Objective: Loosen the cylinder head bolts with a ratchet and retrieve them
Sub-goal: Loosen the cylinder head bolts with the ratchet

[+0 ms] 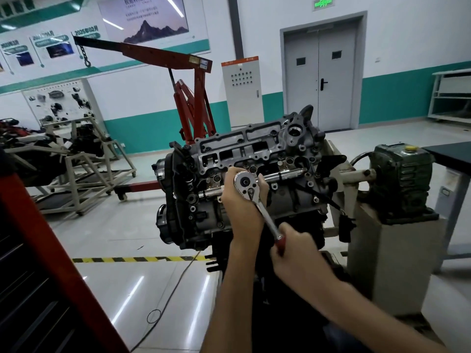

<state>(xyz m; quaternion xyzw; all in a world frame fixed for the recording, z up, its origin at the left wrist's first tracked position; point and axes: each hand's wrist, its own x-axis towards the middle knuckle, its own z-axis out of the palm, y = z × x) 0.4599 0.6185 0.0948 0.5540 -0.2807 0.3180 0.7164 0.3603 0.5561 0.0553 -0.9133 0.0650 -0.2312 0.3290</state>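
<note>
A grey engine with its cylinder head (257, 149) uppermost hangs on a stand at the centre. A chrome ratchet (262, 210) stands over the head's near side, its round head up and its red handle pointing down right. My left hand (242, 202) grips the ratchet just under its round head. My right hand (295, 248) grips the red handle end. The socket and the bolt beneath the ratchet are hidden by my left hand. Several bolt heads show in the recesses of the cylinder head.
The engine stand's gearbox (400, 179) sits to the right on a grey pedestal. A red tool cabinet (46, 263) fills the lower left. A red engine hoist (193, 98) stands behind the engine. Another engine on a frame (76, 159) is at the left. A cable lies on the floor.
</note>
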